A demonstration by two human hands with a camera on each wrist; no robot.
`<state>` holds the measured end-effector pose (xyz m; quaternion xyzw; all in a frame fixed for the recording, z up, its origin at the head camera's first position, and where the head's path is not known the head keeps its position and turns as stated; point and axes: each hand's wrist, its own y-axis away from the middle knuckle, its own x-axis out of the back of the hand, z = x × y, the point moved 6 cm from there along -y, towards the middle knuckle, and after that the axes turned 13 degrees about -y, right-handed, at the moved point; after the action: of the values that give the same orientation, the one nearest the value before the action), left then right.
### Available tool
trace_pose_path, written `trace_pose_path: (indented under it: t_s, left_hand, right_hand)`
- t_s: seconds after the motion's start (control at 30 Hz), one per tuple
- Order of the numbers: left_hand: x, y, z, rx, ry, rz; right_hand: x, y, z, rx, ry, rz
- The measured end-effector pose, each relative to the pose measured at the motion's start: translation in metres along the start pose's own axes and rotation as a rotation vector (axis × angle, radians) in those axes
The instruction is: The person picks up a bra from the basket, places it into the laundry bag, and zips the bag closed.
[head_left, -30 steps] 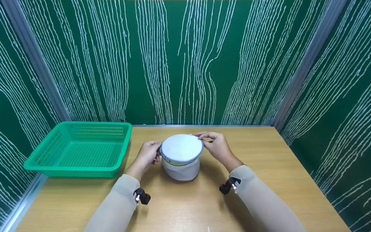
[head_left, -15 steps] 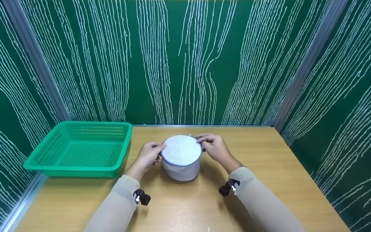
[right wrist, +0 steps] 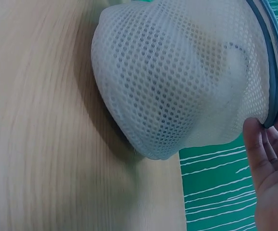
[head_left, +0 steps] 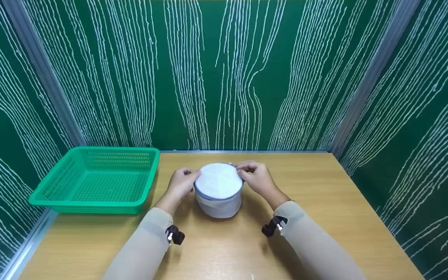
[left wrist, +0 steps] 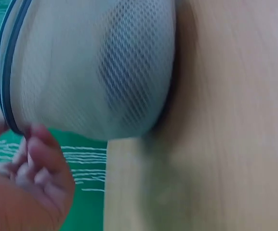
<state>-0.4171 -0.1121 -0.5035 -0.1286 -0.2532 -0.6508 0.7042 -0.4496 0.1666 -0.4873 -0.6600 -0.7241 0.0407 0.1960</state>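
A white cylindrical mesh laundry bag (head_left: 219, 209) stands upright on the table in the head view. Its round white lid (head_left: 218, 181) has a blue-grey edge. My left hand (head_left: 179, 184) pinches that edge on the left, thumb on top. Opposite it, my right hand (head_left: 261, 179) pinches the edge at the far right. Up close, the left wrist view shows blue-grey trim (left wrist: 9, 72) running round the top, with finger and thumb at it. Something dark shows through the mesh (right wrist: 163, 82) in both wrist views; its kind is hidden.
A green perforated plastic basket (head_left: 142, 203) is on the left of the wooden table (head_left: 325, 217). Green panels (head_left: 224, 77) with white wavy lines enclose the back and sides. Grey posts (head_left: 371, 74) stand at the back corners.
The lid has come down over the bag's top, hiding the yellow strip seen under its front edge. My left thumb has moved onto the lid; my right fingers have shifted slightly along the edge.
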Motion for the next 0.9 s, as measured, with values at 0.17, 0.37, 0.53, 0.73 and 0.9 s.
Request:
trace_pose_path:
  t_s: [0.17,0.37,0.53,0.73,0.9]
  left_hand:
    - [-0.003,-0.004,0.027,-0.042,-0.172,0.043]
    - [-0.010,-0.008,0.051,-0.151,-0.303,0.024]
    - [-0.021,-0.014,0.054,-0.169,-0.318,-0.064]
    - [-0.027,-0.023,0.044,-0.145,-0.207,-0.173]
    - [-0.026,-0.024,0.042,-0.117,-0.151,-0.193]
  right_hand:
    - [0.001,0.001,-0.001,0.012,0.011,0.005]
    - [-0.002,0.003,-0.005,0.012,0.010,-0.017]
    - [-0.003,0.004,-0.005,-0.009,0.009,-0.032]
    - [-0.001,0.002,-0.002,-0.037,-0.005,-0.062]
    - [0.000,0.000,0.002,-0.123,-0.026,-0.091]
